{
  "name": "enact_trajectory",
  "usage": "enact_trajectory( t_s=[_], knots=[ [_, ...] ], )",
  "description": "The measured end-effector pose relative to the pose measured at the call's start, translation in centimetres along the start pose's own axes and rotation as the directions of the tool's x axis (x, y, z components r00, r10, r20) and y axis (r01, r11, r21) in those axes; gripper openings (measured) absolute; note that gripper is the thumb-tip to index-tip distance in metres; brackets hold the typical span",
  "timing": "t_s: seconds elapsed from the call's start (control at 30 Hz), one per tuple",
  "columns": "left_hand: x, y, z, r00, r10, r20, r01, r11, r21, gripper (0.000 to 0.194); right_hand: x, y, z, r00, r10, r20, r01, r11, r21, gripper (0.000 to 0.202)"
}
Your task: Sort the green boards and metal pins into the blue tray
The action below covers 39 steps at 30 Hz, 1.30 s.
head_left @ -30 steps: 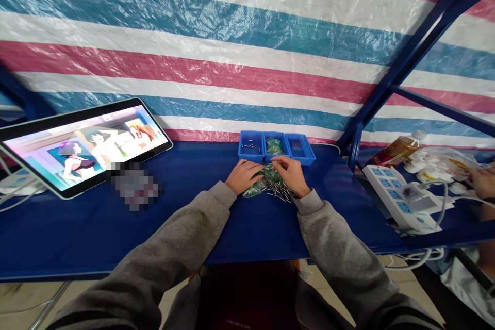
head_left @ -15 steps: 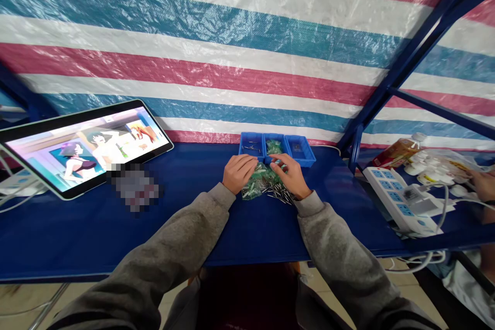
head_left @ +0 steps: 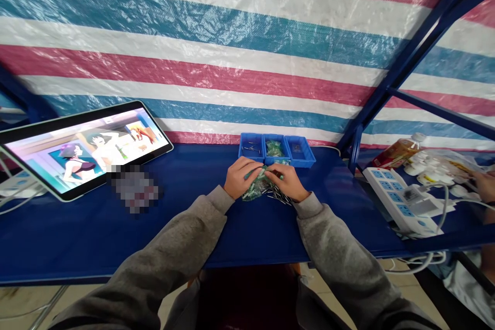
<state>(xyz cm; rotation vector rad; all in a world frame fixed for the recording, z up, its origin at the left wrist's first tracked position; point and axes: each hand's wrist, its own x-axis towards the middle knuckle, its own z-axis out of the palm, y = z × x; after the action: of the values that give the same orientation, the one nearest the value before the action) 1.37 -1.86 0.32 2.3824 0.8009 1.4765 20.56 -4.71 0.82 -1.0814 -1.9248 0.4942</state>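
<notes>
Fingers (head_left: 247, 166) left and right, green packets (head_left: 253, 192) between and beneath.

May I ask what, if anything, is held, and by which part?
I cannot tell: left hand and right hand hide any grip at the green pile.

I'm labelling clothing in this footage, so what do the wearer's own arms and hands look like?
Both arms wear long, loose grey sleeves of soft-looking fabric, creased along the forearms, with snug cuffs at the wrists. No printed marking shows on them. The left hand and right hand are bare, without gloves; any small ring would be hard to make out.
</notes>
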Motion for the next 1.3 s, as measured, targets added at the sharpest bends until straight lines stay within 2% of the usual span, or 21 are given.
enact_trajectory(
  t_s=[0.07, 0.13, 0.23, 0.33, 0.43, 0.5, 0.6, 0.7, 0.8, 0.87, 0.97, 1.03, 1.1, 1.17, 1.3],
  knots=[
    [0.1, 0.2, 0.0, 0.984, -0.172, 0.053, 0.178, 0.973, -0.145, 0.029, 0.0, 0.1, 0.1, 0.999, 0.012, -0.045, -0.011, 1.000, 0.015, 0.034],
    [0.0, 0.2, 0.2, 0.940, -0.308, 0.147, 0.337, 0.906, -0.255, 0.036, 0.0, 0.2, 0.1, 0.995, 0.050, -0.089, -0.044, 0.997, 0.067, 0.032],
    [-0.1, -0.1, 0.5, 0.893, -0.399, 0.209, 0.449, 0.823, -0.347, 0.035, 0.0, 0.4, 0.2, 0.990, 0.102, -0.093, -0.085, 0.983, 0.165, 0.029],
    [-0.1, -0.2, 0.5, 0.884, -0.434, 0.177, 0.468, 0.798, -0.379, 0.035, -0.1, 0.6, 0.2, 0.990, 0.103, -0.099, -0.079, 0.972, 0.222, 0.029],
    [0.1, -0.3, 0.3, 0.872, -0.458, 0.171, 0.488, 0.793, -0.365, 0.037, -0.1, 0.6, 0.1, 0.986, 0.038, -0.163, -0.001, 0.975, 0.224, 0.031],
    [0.1, -0.3, 0.1, 0.854, -0.479, 0.202, 0.519, 0.761, -0.389, 0.038, -0.2, 0.6, 0.0, 0.983, -0.061, -0.174, 0.090, 0.982, 0.164, 0.033],
    [0.2, -0.5, 0.1, 0.826, -0.505, 0.252, 0.562, 0.696, -0.447, 0.039, -0.3, 0.8, 0.0, 0.975, -0.183, -0.129, 0.190, 0.981, 0.045, 0.033],
    [0.1, -0.8, 0.3, 0.814, -0.514, 0.272, 0.576, 0.650, -0.496, 0.040, -0.2, 0.9, 0.1, 0.971, -0.215, -0.100, 0.216, 0.976, -0.006, 0.031],
    [0.0, -0.9, 0.6, 0.800, -0.493, 0.341, 0.594, 0.579, -0.559, 0.044, -0.1, 0.9, 0.2, 0.964, -0.232, -0.130, 0.229, 0.973, -0.043, 0.022],
    [0.0, -0.9, 0.7, 0.796, -0.490, 0.356, 0.601, 0.563, -0.567, 0.050, -0.1, 0.9, 0.2, 0.966, -0.204, -0.158, 0.200, 0.979, -0.043, 0.018],
    [0.0, -0.9, 0.6, 0.829, -0.517, 0.213, 0.540, 0.640, -0.547, 0.049, -0.1, 0.8, 0.3, 0.979, -0.104, -0.175, 0.104, 0.995, -0.005, 0.017],
    [0.1, -0.7, 0.4, 0.861, -0.490, 0.137, 0.486, 0.710, -0.509, 0.043, -0.1, 0.9, 0.4, 0.985, -0.071, -0.155, 0.072, 0.997, 0.000, 0.020],
    [0.0, -0.5, 0.4, 0.884, -0.440, 0.159, 0.461, 0.766, -0.448, 0.041, -0.1, 0.9, 0.4, 0.990, -0.069, -0.126, 0.070, 0.998, 0.000, 0.021],
    [-0.1, -0.2, 0.5, 0.886, -0.405, 0.224, 0.463, 0.791, -0.400, 0.035, -0.1, 0.9, 0.4, 0.990, -0.048, -0.135, 0.051, 0.998, 0.020, 0.022],
    [-0.2, 0.1, 0.6, 0.844, -0.443, 0.304, 0.536, 0.727, -0.429, 0.027, -0.2, 0.9, 0.4, 0.971, 0.032, -0.238, 0.002, 0.990, 0.141, 0.027]
  ],
)
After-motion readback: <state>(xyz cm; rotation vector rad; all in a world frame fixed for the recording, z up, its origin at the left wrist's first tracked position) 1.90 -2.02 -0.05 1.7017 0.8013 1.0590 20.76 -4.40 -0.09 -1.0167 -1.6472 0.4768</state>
